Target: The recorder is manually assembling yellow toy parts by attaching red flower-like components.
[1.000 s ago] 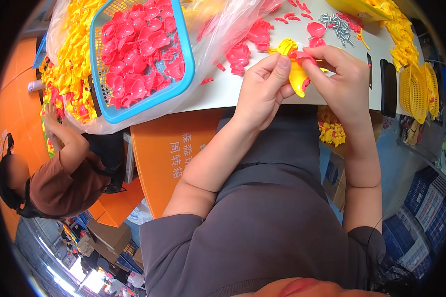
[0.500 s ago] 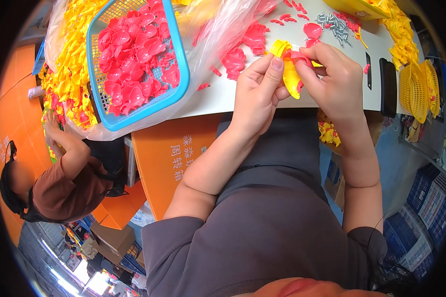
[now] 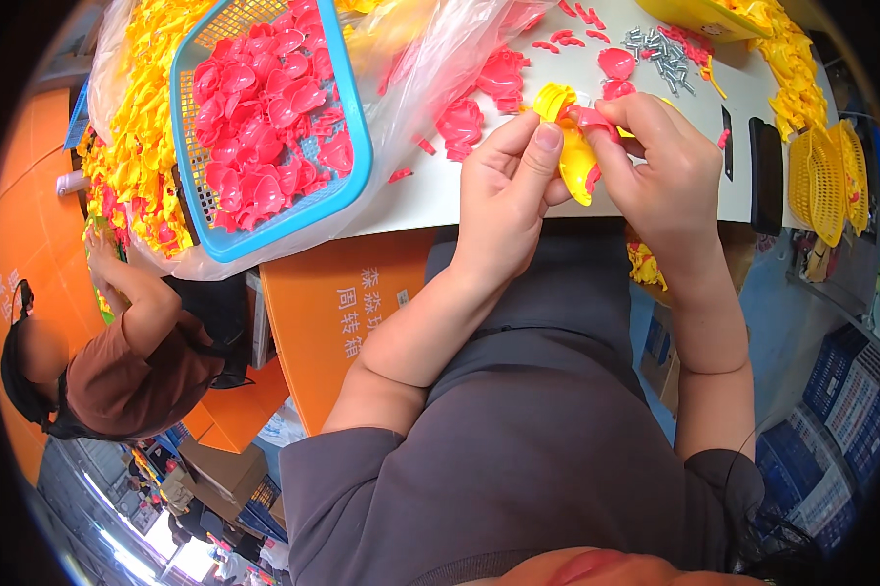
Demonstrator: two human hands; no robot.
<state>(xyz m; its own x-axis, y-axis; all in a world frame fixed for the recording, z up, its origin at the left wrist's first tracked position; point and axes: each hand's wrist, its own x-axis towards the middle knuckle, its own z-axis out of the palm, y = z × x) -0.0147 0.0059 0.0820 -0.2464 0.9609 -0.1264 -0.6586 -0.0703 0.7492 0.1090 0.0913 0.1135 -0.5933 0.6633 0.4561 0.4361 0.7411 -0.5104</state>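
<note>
Just above the table's near edge, my left hand [image 3: 508, 181] pinches a yellow plastic part [image 3: 577, 168] with a rounded, ridged upper end. My right hand [image 3: 664, 161] is closed on a small pink plastic piece [image 3: 592, 119], held against the yellow part's upper right side. The fingers partly hide where the two parts meet. Pink cup-shaped parts [image 3: 616, 64] lie on the table beyond my right hand, and more pink shells [image 3: 459, 125] lie to the left of my left hand.
A blue-rimmed basket [image 3: 357, 161] of pink parts stands at left on plastic sheeting [image 3: 391, 146], beside heaped yellow parts [image 3: 147, 127]. Metal screws [image 3: 666, 61] lie at the back. At right are a black flat object [image 3: 766, 174] and yellow baskets [image 3: 816, 186]. Another person [image 3: 132, 376] works at far left.
The yellow part has turned slightly and moved a little lower in my hands. My right hand has shifted slightly; both hands keep their hold.
</note>
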